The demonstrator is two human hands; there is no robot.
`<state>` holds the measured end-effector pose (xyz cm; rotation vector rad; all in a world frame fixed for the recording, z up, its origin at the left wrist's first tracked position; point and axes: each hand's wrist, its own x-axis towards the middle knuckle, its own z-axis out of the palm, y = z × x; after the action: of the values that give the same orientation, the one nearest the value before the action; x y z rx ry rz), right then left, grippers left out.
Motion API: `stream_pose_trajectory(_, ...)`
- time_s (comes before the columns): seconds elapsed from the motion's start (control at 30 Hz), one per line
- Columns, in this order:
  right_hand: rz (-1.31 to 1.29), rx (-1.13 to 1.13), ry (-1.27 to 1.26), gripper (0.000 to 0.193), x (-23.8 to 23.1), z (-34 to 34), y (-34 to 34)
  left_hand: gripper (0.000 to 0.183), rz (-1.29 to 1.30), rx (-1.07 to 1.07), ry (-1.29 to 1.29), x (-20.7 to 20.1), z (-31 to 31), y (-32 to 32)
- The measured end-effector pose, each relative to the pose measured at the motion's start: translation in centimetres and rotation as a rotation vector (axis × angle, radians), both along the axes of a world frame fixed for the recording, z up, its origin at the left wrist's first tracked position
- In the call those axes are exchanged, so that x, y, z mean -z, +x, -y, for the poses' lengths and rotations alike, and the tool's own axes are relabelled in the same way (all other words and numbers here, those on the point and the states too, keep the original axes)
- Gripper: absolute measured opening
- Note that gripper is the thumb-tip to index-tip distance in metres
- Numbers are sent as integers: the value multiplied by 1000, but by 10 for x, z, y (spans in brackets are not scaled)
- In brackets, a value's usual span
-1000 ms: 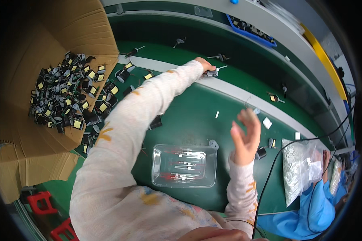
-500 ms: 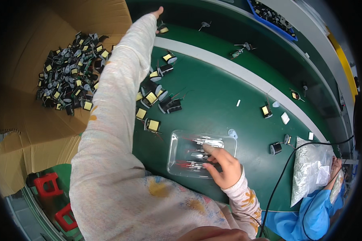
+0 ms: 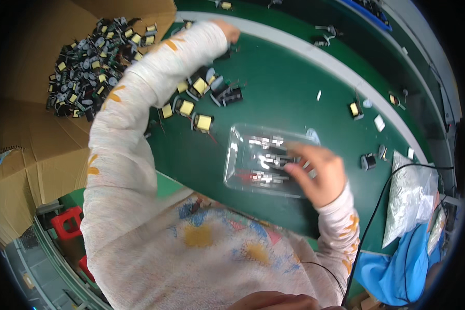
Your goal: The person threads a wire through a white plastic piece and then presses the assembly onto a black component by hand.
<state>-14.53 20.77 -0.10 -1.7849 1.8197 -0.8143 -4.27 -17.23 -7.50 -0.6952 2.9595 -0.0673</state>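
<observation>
My left hand (image 3: pixel 228 31) is stretched to the far side of the bench, close to a few small black motor-like parts with yellow pads. Motion blurs it and its fingers are mostly hidden, so I cannot make out whether it holds anything. Over the right part of a clear plastic tray (image 3: pixel 231 155) is my right hand (image 3: pixel 323 175), thumb and forefinger apart. Several slim silvery parts with red wires (image 3: pixel 263 178) lie in rows inside that tray. Left of the tray stands a loose group of the motor-like parts (image 3: pixel 203 122).
A large cardboard box (image 3: pixel 31 170) at the left holds a heap of similar parts (image 3: pixel 82 72). On the right lie a clear bag of small pale pieces (image 3: pixel 403 201), a black cable (image 3: pixel 369 227) and a blue cloth or sleeve (image 3: pixel 403 274). Red plastic stools (image 3: pixel 66 222) stand lower left.
My left hand has come back from the far ledge toward the bench, its elbow now bent. My right hand stays over the tray. The whole view has shifted.
</observation>
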Motion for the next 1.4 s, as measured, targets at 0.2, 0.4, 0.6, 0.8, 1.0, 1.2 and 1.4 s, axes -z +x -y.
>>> stream_pose_trajectory(0.2,-62,15,0,23,3,-1,-6,24,-539,19,45,-93,-79,22)
stream_pose_trajectory(0.4,-407,-55,-11,26,45,13,18,29,-996,248,214,-101,-171,13)
stream_pose_trajectory(0.6,-616,-146,-103,11,54,19,32,24,-954,381,547,-106,-209,25)
stream_pose_trajectory(0.8,-491,-137,-248,13,43,13,21,41,-850,503,1054,-95,-215,30)
stream_pose_trajectory(1.0,303,152,-272,28,-12,3,-11,35,-1052,387,1150,-104,-215,37)
stream_pose_trajectory(1.2,445,295,-421,30,-26,2,-18,32,-680,524,843,-110,-198,44)
stream_pose_trajectory(1.4,350,259,-490,31,-27,-2,-14,32,-549,578,971,-99,-211,32)
